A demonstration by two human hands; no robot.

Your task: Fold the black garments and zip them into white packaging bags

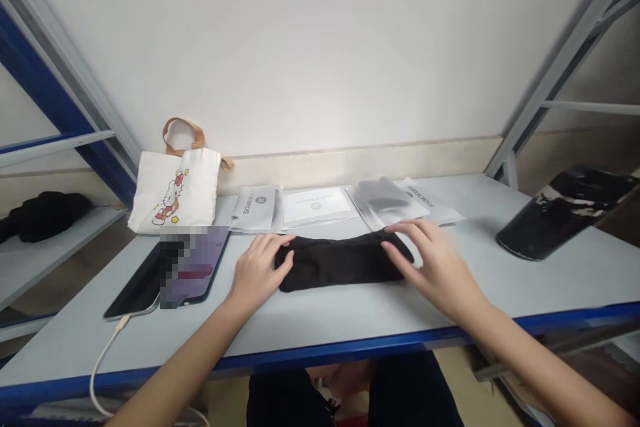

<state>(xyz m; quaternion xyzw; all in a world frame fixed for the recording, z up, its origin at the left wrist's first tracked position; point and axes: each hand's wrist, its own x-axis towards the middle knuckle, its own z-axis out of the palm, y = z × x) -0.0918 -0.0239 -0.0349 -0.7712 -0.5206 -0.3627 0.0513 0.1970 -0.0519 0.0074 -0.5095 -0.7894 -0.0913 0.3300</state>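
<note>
A flat black fabric band (340, 265) lies lengthwise on the desk in front of me, its upper edge dipping slightly in the middle. At its left end, my left hand (260, 265) holds the cloth between thumb and fingers. My right hand (435, 263) has the other end, with the fingertips at the top corner and the thumb on the cloth; this hand is slightly blurred. Behind the band stretches a row of clear plastic packets: a grey one (257, 208), one with a white card (317, 207) and one with dark contents (383, 199).
On the left, a black phone (137, 280) with a white cable (103, 353) lies beside a second phone (213, 260), partly pixelated. Behind them stands a white tote bag (175, 190). A black cylindrical container (545, 213) is at the right. The desk (325, 330) has a blue front edge.
</note>
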